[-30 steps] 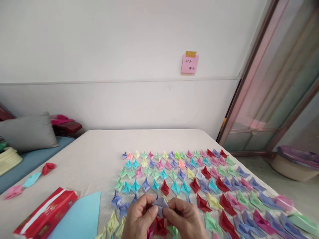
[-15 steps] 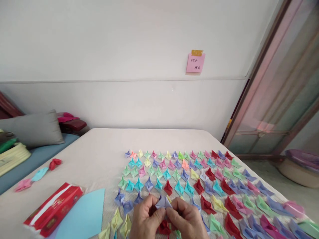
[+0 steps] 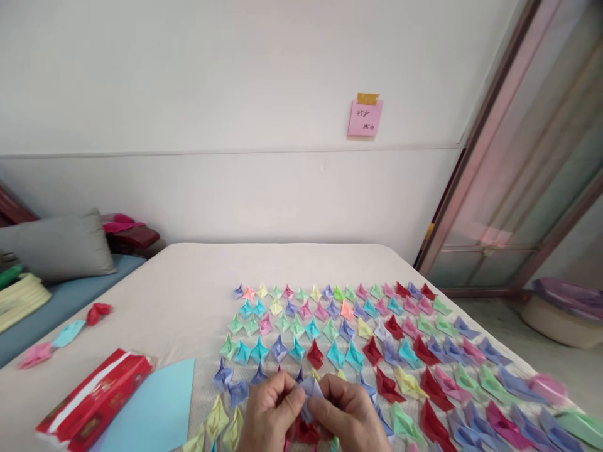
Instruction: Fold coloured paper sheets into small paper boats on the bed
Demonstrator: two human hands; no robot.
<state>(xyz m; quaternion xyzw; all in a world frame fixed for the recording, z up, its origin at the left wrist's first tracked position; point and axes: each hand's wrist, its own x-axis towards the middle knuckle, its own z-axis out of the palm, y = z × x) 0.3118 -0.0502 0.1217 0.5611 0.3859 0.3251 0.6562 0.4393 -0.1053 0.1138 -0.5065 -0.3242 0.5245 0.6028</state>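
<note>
A small pale lavender folded paper is pinched between my two hands, just above the rows of folded pieces. My left hand grips its left side with thumb and fingers, and my right hand holds its right side the same way. Much of the paper is hidden behind my thumbs. Under and around my hands lie many folded paper boats in several colours, set out in rows. A dark red folded boat shows below, between my wrists.
To the left, a red tissue packet lies against light blue paper sheets. Farther left are red, light blue and pink paper pieces. A grey cushion rests beyond the table. A pink note hangs on the wall.
The lavender paper has turned between my fingers, from a wide boat-like shape to a more upright, pointed one. The whole view has shifted slightly.
</note>
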